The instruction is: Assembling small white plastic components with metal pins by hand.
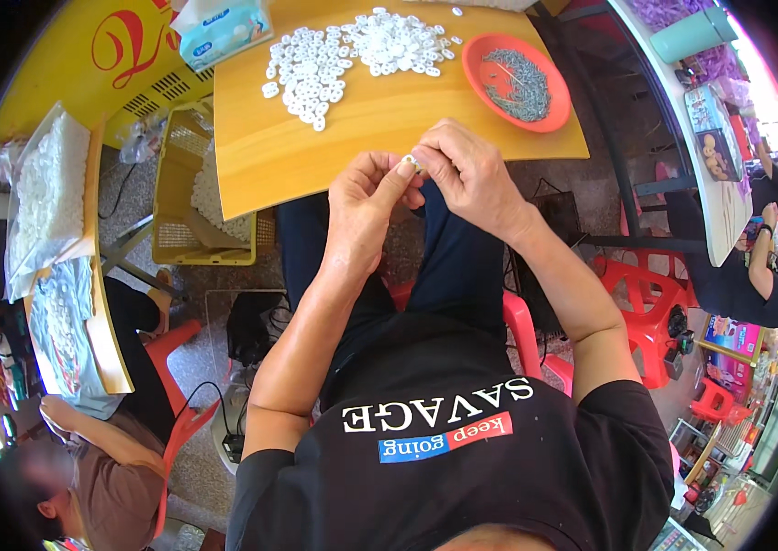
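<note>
Just off the near edge of the table, in front of my lap, my two hands meet at a small white plastic piece (409,161). My left hand (363,197) is closed, pinching that piece between thumb and forefinger. Right beside it my right hand (473,176) is closed too, its thumb and forefinger pressed together at the piece; whatever they pinch is too small to make out. Similar white oval pieces with holes lie loose on the table in two heaps, a left heap (309,72) and a right heap (396,42). Thin grey metal bits (525,87), perhaps screws, fill a red plate (474,66).
The yellow-brown table (265,165) carries a tissue pack (223,35) at its far left corner. Below its left side stands a yellow crate (168,230) holding white pieces. A co-worker (113,477) sits lower left, near a bag of white pieces (49,197). Red chairs (650,308) stand right.
</note>
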`<state>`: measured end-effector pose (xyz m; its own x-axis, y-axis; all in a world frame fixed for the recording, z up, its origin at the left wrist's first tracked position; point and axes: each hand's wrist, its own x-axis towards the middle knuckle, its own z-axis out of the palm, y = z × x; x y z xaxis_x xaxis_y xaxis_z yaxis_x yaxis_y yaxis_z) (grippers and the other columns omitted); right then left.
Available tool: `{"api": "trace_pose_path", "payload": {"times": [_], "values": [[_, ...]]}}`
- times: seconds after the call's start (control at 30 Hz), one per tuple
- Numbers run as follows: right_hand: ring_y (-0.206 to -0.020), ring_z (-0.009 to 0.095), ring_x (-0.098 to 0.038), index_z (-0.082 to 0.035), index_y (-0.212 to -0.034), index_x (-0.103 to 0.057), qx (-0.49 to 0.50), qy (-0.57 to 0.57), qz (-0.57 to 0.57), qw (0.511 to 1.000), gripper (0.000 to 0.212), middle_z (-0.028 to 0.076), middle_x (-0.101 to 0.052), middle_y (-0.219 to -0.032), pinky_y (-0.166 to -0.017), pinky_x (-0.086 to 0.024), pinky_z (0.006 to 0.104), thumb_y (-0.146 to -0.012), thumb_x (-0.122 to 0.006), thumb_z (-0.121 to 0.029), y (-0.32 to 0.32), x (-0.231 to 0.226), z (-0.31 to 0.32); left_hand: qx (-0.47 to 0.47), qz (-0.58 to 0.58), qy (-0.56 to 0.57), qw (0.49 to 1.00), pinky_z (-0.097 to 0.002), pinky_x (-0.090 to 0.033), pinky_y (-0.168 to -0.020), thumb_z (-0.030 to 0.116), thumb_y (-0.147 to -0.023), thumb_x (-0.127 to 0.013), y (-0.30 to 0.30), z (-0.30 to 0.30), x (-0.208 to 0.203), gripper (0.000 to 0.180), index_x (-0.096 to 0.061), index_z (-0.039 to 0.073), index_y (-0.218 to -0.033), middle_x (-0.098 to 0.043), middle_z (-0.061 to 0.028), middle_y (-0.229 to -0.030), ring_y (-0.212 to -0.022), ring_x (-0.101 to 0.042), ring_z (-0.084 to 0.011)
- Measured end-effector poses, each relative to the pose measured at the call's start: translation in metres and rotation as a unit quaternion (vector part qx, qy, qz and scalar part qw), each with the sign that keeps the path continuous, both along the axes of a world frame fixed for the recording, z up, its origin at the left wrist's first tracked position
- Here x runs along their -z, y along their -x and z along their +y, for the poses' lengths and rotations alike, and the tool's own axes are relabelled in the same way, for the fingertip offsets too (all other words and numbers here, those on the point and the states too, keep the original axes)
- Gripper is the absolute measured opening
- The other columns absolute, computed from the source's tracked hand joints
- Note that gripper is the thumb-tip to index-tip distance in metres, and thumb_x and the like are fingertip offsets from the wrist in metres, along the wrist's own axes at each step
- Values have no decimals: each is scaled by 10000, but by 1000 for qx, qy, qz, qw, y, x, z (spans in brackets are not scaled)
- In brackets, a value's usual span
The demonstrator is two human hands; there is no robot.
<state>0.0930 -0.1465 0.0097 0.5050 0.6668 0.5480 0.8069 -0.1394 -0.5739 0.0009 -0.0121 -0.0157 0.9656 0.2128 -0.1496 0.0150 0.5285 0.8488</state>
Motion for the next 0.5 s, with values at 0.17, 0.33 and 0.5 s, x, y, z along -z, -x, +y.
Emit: {"api": "trace_pose_path", "payload": {"times": [0.17, 0.33, 0.5], "values": [[-603, 206, -544, 9, -849, -555, 69, -50, 78, 993, 99, 103, -559, -727, -558, -435, 316, -898, -615, -51, 9, 14, 10, -40, -10, -27, 999, -238, -471, -659, 125, -939, -609, -4, -5, 6, 145, -578, -13, -969, -641, -78, -820, -698, -597, -132], [-626, 148, -564, 9, -885, -591, 90, -35, 138, 986, 111, 81, -591, -728, -570, -454, 282, -923, -607, -94, -2, 27, 17, -49, -6, -2, 999, -236, -474, -659, 142, -941, -612, -18, 4, 23, 148, -580, -1, -966, -636, -66, -812, -698, -595, -121], [-673, 330, -654, 19, -910, -629, 155, 44, 60, 985, 243, 206, -649, -775, -573, -497, 422, -942, -552, -210, -69, 32, 22, -60, -1, -10, 998, -239, -491, -643, 136, -936, -617, -18, 22, 29, 145, -583, -5, -952, -645, -70, -804, -667, -606, -116]]}}
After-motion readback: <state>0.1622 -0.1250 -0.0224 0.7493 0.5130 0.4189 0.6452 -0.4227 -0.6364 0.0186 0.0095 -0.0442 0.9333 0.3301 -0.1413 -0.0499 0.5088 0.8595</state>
